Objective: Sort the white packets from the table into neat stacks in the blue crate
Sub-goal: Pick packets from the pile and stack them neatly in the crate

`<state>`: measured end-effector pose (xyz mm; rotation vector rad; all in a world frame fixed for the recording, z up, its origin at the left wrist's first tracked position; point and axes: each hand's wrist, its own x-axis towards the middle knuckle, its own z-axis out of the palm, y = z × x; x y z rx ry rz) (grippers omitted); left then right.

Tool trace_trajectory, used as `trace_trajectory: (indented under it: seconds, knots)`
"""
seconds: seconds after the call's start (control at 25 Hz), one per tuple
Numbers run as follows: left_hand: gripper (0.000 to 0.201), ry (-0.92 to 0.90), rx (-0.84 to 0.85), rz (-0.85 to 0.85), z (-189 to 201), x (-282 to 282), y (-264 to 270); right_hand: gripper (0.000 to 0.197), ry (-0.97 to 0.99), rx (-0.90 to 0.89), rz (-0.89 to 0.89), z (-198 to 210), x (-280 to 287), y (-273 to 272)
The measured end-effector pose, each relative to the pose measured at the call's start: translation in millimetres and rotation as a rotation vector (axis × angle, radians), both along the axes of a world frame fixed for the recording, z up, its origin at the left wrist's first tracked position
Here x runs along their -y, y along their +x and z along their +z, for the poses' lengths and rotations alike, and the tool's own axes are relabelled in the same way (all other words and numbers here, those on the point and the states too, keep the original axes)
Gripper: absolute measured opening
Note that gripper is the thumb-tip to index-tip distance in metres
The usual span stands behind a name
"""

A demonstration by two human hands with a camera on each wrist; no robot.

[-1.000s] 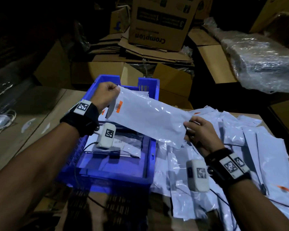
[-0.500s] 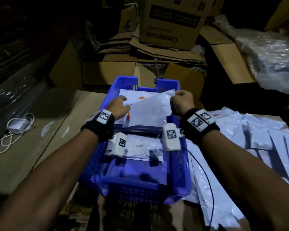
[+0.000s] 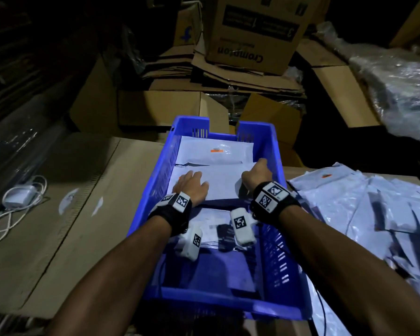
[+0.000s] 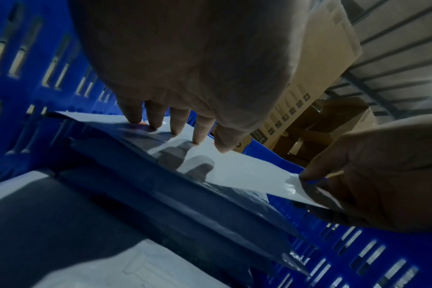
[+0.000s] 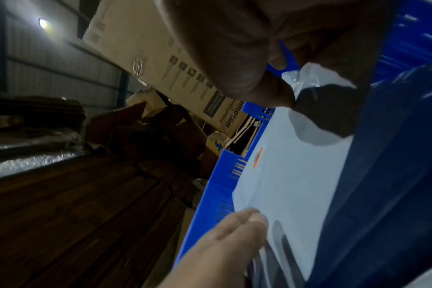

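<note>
A blue crate [image 3: 160, 170] stands in front of me with white packets stacked inside. The top packet [image 3: 224, 181] lies flat on the middle stack. My left hand [image 3: 192, 186] rests on its left end with straight fingers [image 4: 197, 134] touching the plastic. My right hand [image 3: 257, 174] pinches the packet's right edge [image 4: 296, 183] between thumb and fingers by the crate's right wall. Behind it lies another packet [image 3: 216, 150] with an orange label. A loose pile of white packets [image 3: 364, 214] covers the table to the right of the crate.
Cardboard boxes [image 3: 252, 32] and flattened cardboard are stacked behind the crate. A plastic-wrapped bundle [image 3: 398, 88] sits at the far right. A white charger with cable [image 3: 17, 197] lies on the cardboard surface at the left.
Both hands carried the packet from above the table's pile into the crate and lowered it flat onto the stack. The left hand's grip has changed to a flat touch.
</note>
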<state>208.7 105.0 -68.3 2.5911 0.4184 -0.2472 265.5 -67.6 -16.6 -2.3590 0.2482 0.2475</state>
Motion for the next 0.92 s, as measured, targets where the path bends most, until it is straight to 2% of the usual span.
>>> trace_trajectory:
  seconds: [0.28,0.44,0.56,0.8,0.92]
  knots:
    - [0.056,0.095,-0.073,-0.078,-12.7,-0.7,7.2,0.05,-0.33,-0.124,0.272,-18.5,-7.5,-1.7]
    - [0.056,0.152,-0.076,-0.094,-15.1,-3.3,11.1,0.057,-0.5,-0.069,0.446,-32.6,-10.9,-4.1]
    - [0.057,0.191,-0.069,-0.092,-18.9,-1.1,5.2,0.054,-0.523,-0.049,0.501,-42.5,-11.2,-7.8]
    - [0.057,0.25,-0.083,-0.111,-20.9,1.2,-3.0,0.064,-0.496,-0.11,0.518,-55.3,-11.6,-15.8]
    - [0.058,0.296,-0.008,-0.153,-15.5,8.2,-3.9,0.056,-0.473,-0.007,0.461,-52.5,-10.8,-13.0]
